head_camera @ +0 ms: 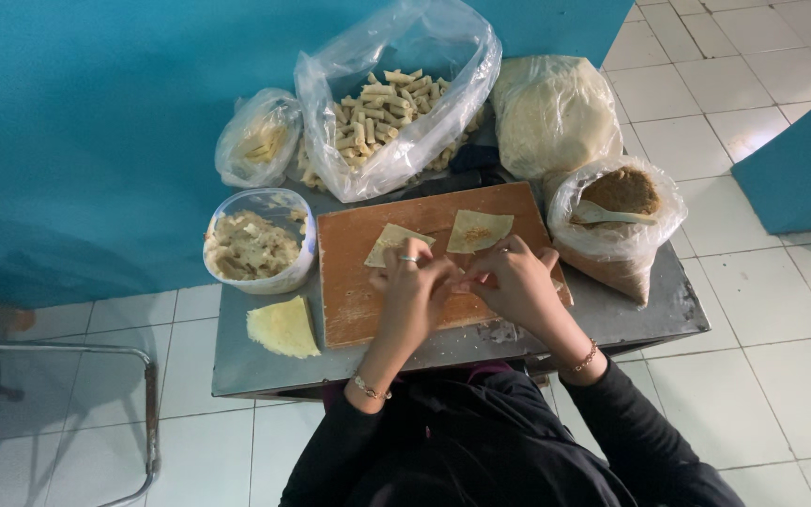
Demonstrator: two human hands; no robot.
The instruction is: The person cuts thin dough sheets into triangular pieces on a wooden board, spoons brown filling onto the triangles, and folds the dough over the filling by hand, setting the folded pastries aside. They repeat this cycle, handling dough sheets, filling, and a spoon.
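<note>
Both hands, left hand (412,282) and right hand (511,280), are pinching closed around one small wrapper (457,279) on the wooden board (359,300), pressing together so it is rolling tight; two filled wrappers (479,230) are waiting behind.

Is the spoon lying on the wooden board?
No, the spoon sits in the bag of brown filling, beside the wooden board.

both forearms are stretched forward; the left hand (410,282) and right hand (509,277) are brought together, fingers curled and touching.
</note>
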